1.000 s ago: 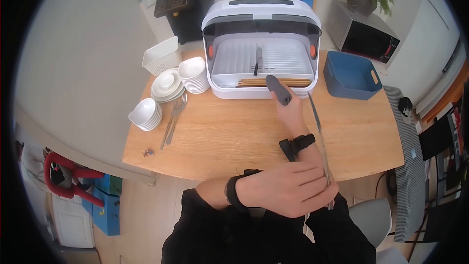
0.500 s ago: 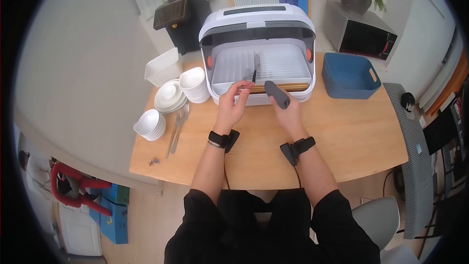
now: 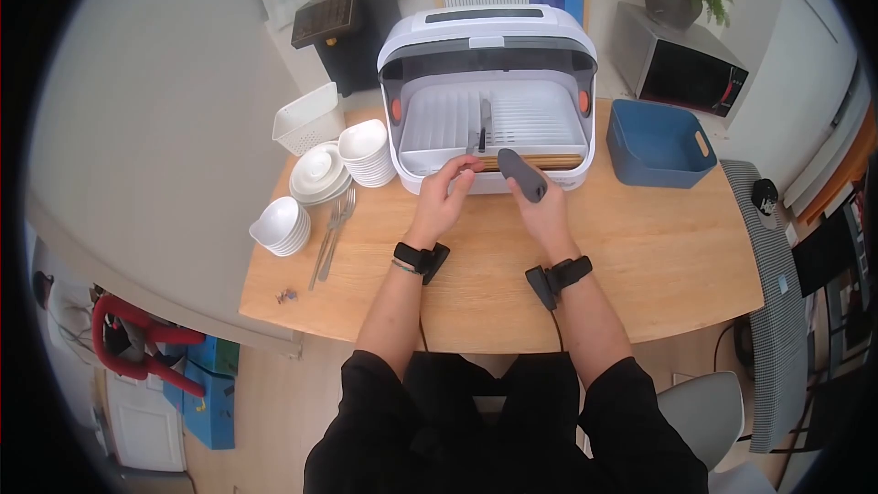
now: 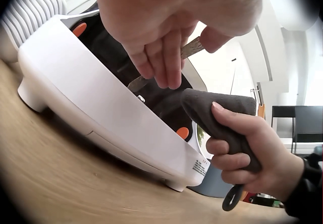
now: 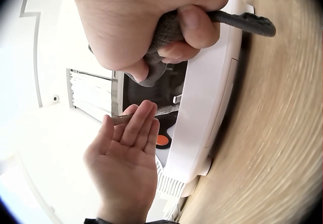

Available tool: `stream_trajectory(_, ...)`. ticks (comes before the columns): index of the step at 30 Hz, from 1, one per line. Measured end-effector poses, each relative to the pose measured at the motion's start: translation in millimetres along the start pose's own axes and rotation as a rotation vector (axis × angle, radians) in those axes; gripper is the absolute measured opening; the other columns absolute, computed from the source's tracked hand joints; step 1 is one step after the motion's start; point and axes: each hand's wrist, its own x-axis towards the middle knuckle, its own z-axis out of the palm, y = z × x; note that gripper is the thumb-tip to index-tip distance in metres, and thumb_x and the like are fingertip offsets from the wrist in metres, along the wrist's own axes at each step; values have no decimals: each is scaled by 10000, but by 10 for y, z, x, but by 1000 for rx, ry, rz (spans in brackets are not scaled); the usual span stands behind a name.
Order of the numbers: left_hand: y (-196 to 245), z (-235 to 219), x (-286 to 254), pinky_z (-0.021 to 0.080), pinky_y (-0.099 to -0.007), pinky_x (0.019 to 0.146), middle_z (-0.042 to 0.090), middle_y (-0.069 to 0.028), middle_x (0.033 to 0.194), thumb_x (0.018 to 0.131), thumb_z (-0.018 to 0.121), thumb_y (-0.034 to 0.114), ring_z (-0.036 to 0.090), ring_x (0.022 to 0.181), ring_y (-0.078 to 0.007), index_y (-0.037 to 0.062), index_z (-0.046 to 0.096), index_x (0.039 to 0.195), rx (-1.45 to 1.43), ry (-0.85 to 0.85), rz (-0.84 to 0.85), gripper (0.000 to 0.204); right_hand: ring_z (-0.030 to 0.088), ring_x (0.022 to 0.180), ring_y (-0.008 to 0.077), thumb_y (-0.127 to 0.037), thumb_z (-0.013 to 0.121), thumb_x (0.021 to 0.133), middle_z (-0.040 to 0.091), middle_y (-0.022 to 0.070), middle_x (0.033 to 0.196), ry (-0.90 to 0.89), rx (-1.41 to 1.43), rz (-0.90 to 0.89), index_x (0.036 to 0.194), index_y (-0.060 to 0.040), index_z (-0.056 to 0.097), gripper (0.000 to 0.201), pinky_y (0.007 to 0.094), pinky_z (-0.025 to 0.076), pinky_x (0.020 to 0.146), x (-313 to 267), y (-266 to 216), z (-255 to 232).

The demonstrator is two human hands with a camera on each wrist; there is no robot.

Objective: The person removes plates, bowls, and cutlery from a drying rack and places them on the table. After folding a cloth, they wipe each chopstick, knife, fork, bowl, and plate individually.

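Left hand (image 3: 445,194) barely shifted, chopstick (image 4: 189,47) pinched between thumb and fingertips

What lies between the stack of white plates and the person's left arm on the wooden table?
Two metal forks lie there on the bare wood, beside the stack of white plates; the head view shows it.

Glossy white plastic rack (image 3: 487,91), matt wooden table (image 3: 658,247)

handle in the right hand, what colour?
Dark grey handle, gripped by the right hand; left wrist view shows it best.
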Motion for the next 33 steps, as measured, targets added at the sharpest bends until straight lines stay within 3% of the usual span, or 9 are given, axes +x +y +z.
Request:
stream_trajectory(3,58,1,7,459,-288,871,707,-93,1023,979,530,181,630,936,-146,-10,566,1217,134,-2,-47,307,677,1030,274,-181,701,869,687,205,1080,-6,1,11,1208,10,614,399,319,508,860,1,-8,3)
stream_trajectory(5,84,10,0,487,-301,667,695,-108,815,929,598,165,633,706,-184,16,582,1176,232,38,-98,290,675,1034,273,-179,699,871,686,204,1086,-16,0,22,1209,11,613,397,317,506,863,5,0,0)
stream_trajectory(9,11,32,-15,475,-316,603,637,-102,683,893,634,140,609,617,-195,22,573,1150,327,40,2,289,671,1044,271,-179,696,875,682,203,1101,-27,5,12,1212,10,611,396,315,502,871,4,-2,5)
stream_trajectory(11,97,53,-17,476,-324,605,600,-99,643,874,645,116,597,606,-214,14,573,1053,367,102,-134,219,669,1046,271,-180,695,876,681,204,1104,-30,12,12,1213,10,611,396,315,501,873,-1,-13,3)
stream_trajectory(15,104,41,-10,470,-332,578,588,-116,650,878,639,123,597,601,-225,7,570,963,366,114,-155,160,670,1043,273,-176,693,878,681,205,1101,-26,0,18,1210,13,611,391,314,501,873,-1,-29,3)
stream_trajectory(18,44,59,8,474,-348,634,623,-129,781,856,645,112,624,729,-251,13,577,911,394,96,-108,132,671,1042,273,-171,692,878,681,206,1102,-30,3,9,1209,19,609,391,313,501,873,1,-23,2)
stream_trajectory(20,8,75,38,464,-382,764,633,-124,953,834,644,97,608,919,-262,29,596,924,662,155,315,122,671,1041,273,-169,692,878,680,207,1103,-32,7,1,1209,22,608,391,312,501,872,0,-36,-2)
stream_trajectory(26,-33,161,22,390,-448,958,594,-125,1234,855,608,114,529,1170,-274,23,622,1089,898,13,349,252,673,1038,262,-161,694,874,681,204,1107,-31,12,-1,1212,25,607,395,309,503,870,1,-16,6)
stream_trajectory(33,-135,205,-30,356,-447,1038,545,-157,1335,884,575,118,479,1276,-276,-4,578,1194,925,-91,296,332,669,1035,250,-168,697,875,684,202,1101,-28,10,17,1215,24,608,401,313,495,886,-2,6,11)
